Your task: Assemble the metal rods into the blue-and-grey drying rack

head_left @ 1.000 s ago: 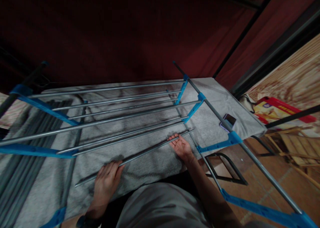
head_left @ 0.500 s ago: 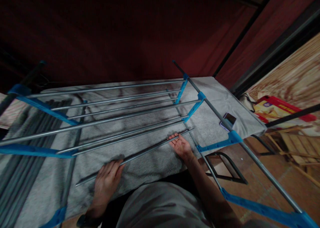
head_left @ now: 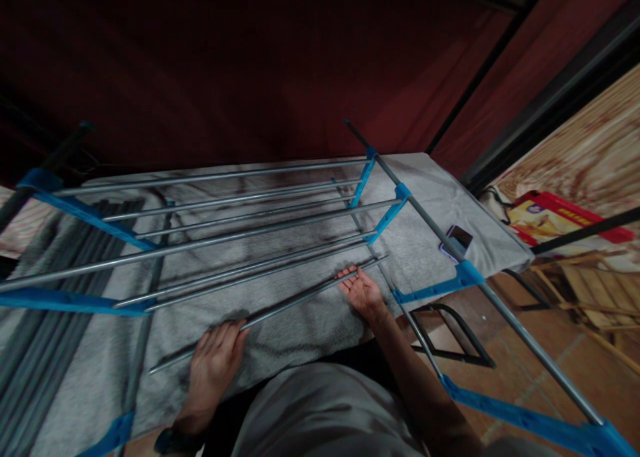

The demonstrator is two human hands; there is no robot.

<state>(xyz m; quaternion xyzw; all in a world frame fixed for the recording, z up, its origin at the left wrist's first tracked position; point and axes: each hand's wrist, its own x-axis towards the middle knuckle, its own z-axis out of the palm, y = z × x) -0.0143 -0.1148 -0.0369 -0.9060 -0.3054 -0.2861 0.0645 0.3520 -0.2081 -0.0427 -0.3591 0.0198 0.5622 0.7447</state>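
A thin grey metal tube lies slantwise in front of me, low over the cloth. My left hand is closed over it from above, near its left end, which sticks out past the hand. Palm up, my right hand holds it near the right end between thumb and fingers. Just beyond is a partly assembled rack of metal bars joined to blue plastic brackets. On the right, a long upright tube of that frame carries further blue brackets.
Several loose grey tubes lie bundled at the left on the grey cloth. A phone rests behind the right upright. Farther right are a red and yellow box and a wooden slatted piece. A dark red curtain hangs behind.
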